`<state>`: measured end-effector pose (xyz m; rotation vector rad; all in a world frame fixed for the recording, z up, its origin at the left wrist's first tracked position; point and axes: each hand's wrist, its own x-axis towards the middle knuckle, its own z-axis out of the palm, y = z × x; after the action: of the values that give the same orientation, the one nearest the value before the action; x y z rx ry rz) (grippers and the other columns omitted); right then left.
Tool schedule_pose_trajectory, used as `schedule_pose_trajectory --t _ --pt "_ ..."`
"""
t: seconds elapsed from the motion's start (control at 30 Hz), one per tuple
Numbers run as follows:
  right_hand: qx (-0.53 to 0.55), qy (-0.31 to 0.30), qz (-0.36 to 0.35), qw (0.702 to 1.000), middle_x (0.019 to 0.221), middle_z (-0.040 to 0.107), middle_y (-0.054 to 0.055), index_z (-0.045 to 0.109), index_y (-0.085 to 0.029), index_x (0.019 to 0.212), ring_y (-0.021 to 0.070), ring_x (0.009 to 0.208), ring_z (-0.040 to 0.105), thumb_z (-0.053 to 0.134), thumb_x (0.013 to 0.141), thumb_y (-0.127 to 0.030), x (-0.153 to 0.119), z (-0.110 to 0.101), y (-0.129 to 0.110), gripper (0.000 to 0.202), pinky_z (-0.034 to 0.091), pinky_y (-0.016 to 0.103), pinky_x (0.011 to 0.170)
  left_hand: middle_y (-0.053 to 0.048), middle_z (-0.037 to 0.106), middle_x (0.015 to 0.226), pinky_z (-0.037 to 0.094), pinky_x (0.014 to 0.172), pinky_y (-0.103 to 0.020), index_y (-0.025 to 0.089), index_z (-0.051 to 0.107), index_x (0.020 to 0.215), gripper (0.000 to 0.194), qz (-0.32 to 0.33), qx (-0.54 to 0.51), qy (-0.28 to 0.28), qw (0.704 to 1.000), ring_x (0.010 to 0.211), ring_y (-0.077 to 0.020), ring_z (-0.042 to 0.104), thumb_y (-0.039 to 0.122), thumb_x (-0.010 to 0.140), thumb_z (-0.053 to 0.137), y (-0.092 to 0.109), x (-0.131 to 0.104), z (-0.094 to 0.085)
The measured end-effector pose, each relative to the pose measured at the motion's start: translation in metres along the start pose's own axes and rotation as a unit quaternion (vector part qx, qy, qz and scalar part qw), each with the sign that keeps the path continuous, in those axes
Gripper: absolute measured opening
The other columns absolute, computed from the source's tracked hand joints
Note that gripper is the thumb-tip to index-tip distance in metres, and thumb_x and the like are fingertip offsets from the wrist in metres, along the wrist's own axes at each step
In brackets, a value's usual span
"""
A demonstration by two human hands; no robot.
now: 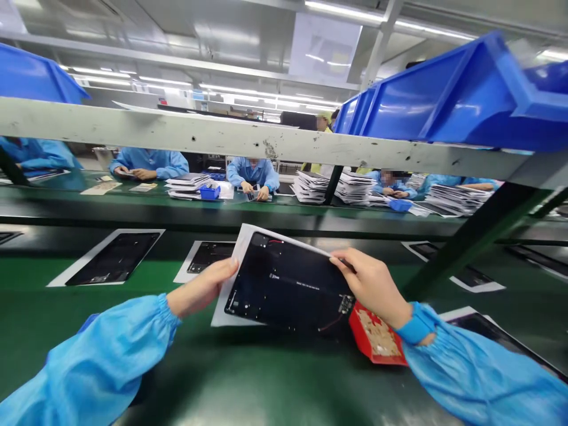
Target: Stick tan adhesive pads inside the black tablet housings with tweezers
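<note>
Between my two hands a black tablet panel [288, 284] is held up, tilted, over the green bench. A white sheet [237, 296] lies behind it and sticks out along its left and top edges. My left hand [206, 287] is closed on the left edge of the sheet. With thumb and fingers pinched, my right hand [370, 284] grips the panel's upper right corner. A small circuit board and thin red wires show on the panel. Below my right hand sits a red box [377, 337] of small tan pieces, partly hidden by the hand and panel.
More panels on white sheets [118, 257] lie on the belt behind and at the right. A pale beam [266, 142] crosses above, bearing blue bins [439, 94]; a dark green post [461, 242] slants at the right. Co-workers in blue sleeves [252, 174] sit opposite among stacked sheets [310, 186].
</note>
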<state>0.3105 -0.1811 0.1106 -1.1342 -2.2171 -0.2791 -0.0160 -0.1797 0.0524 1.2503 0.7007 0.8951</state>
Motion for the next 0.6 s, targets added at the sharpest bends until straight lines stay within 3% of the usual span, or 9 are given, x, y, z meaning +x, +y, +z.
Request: schedule_pose_trajectory --t 0.2,0.3,0.37,0.43,0.5,0.6 --pt "0.016 -0.069 0.03 0.997 0.088 0.068 0.004 0.062 -0.023 0.092 0.0199 0.078 0.064 0.043 0.096 -0.032 -0.017 -0.022 -0.018 0.022 0.046 0.03 0.068 -0.011 0.069 0.106 0.048 0.089 -0.038 0.013 0.065 0.116 0.042 -0.103 -0.081 0.04 0.99 0.094 -0.0248 0.066 0.044 0.087 0.058 0.004 -0.061 0.049" --pt "0.027 -0.187 0.056 0.98 0.075 0.067 0.002 0.061 -0.025 0.079 0.0187 0.067 0.062 0.047 0.093 -0.034 -0.018 -0.033 -0.029 0.022 0.041 0.028 0.057 -0.01 0.07 0.102 0.05 0.085 -0.037 0.015 0.067 0.111 0.04 -0.148 -0.161 0.04 0.975 0.091 -0.0255 0.067 0.041 0.082 0.065 0.006 -0.085 0.063" --pt "0.037 -0.291 0.074 0.953 0.063 0.063 0.0 0.058 -0.025 0.067 0.0163 0.056 0.057 0.051 0.09 -0.031 -0.017 -0.032 -0.036 0.024 0.035 0.026 0.05 -0.01 0.071 0.095 0.051 0.085 -0.038 0.016 0.069 0.106 0.037 -0.18 -0.221 0.043 0.958 0.089 -0.0263 0.067 0.04 0.078 0.069 0.001 -0.099 0.069" --pt "0.051 -0.383 0.092 0.918 0.059 0.061 -0.001 0.057 -0.023 0.061 0.0146 0.052 0.054 0.057 0.086 -0.026 -0.018 -0.02 -0.04 0.025 0.03 0.025 0.047 -0.009 0.071 0.087 0.05 0.086 -0.04 0.016 0.071 0.1 0.034 -0.199 -0.271 0.059 0.94 0.086 -0.0273 0.068 0.04 0.076 0.071 -0.015 -0.109 0.073" --pt "0.067 -0.439 0.108 0.89 0.063 0.064 0.0 0.061 -0.022 0.062 0.0145 0.056 0.057 0.062 0.08 -0.019 -0.023 0.004 -0.042 0.018 0.03 0.023 0.049 -0.009 0.071 0.08 0.05 0.087 -0.043 0.015 0.072 0.093 0.034 -0.208 -0.302 0.081 0.927 0.084 -0.0288 0.068 0.041 0.071 0.074 -0.04 -0.115 0.072" --pt "0.077 -0.457 0.116 0.879 0.066 0.067 0.001 0.066 -0.021 0.065 0.0158 0.062 0.062 0.065 0.073 -0.012 -0.038 0.054 -0.042 0.012 0.031 0.022 0.05 -0.01 0.069 0.075 0.05 0.086 -0.044 0.014 0.072 0.086 0.042 -0.223 -0.285 0.104 0.926 0.084 -0.0309 0.068 0.048 0.063 0.077 -0.086 -0.119 0.063"
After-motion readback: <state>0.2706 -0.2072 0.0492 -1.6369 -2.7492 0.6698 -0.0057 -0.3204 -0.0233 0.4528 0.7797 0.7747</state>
